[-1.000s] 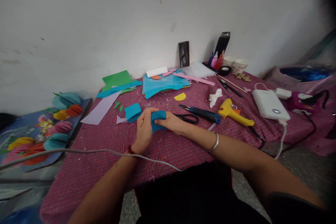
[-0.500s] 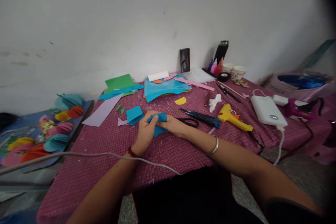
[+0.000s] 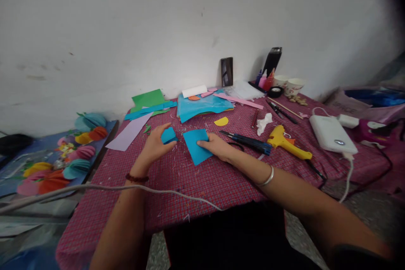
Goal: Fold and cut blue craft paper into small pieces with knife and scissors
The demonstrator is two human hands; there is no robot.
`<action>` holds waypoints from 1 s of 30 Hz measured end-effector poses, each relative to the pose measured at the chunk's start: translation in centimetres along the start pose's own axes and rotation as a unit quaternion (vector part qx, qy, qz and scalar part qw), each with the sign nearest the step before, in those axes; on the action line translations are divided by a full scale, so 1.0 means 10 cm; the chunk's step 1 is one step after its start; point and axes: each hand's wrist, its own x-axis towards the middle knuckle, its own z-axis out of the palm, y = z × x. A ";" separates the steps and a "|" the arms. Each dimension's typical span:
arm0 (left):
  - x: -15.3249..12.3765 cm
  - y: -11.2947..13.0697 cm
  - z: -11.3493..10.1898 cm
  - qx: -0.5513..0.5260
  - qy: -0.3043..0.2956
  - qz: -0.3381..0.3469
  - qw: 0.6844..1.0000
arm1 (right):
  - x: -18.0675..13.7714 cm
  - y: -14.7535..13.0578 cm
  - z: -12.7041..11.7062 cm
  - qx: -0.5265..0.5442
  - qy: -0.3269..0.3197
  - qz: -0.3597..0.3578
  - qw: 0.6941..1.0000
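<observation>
A folded blue paper square (image 3: 196,145) lies on the red checked tablecloth (image 3: 196,185). My right hand (image 3: 217,147) rests on its right edge, fingers pressed on the sheet. My left hand (image 3: 155,144) is to the left, fingers curled around a smaller blue paper piece (image 3: 168,135) that sits beside a lilac sheet (image 3: 129,131). Black scissors (image 3: 236,145) lie partly hidden behind my right hand.
A yellow glue gun (image 3: 286,141), a blue cutter (image 3: 248,139), a white power bank (image 3: 332,133) with cable, paper scraps (image 3: 202,105), cups (image 3: 292,85) and a phone (image 3: 227,71) fill the back and right. Paper flowers (image 3: 63,158) lie left. A white cord (image 3: 110,187) crosses in front.
Both hands held one blue paper together; now they have parted. The paper lies flat under my right hand, and my left hand has moved left onto the smaller blue piece.
</observation>
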 end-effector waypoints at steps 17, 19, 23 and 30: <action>0.01 -0.10 -0.09 -0.360 0.047 -0.156 0.919 | 0.00 -0.01 0.01 0.016 0.000 -0.001 1.000; -0.02 0.00 -0.05 -0.398 0.010 -0.149 0.905 | 0.00 -0.01 0.00 0.014 -0.002 0.001 1.000; -0.06 0.17 0.00 -0.456 -0.023 -0.151 0.877 | -0.03 -0.03 -0.01 0.009 -0.020 0.028 0.999; -0.05 0.25 0.03 -0.440 0.012 -0.193 0.877 | -0.05 -0.06 0.01 0.014 -0.018 0.023 0.999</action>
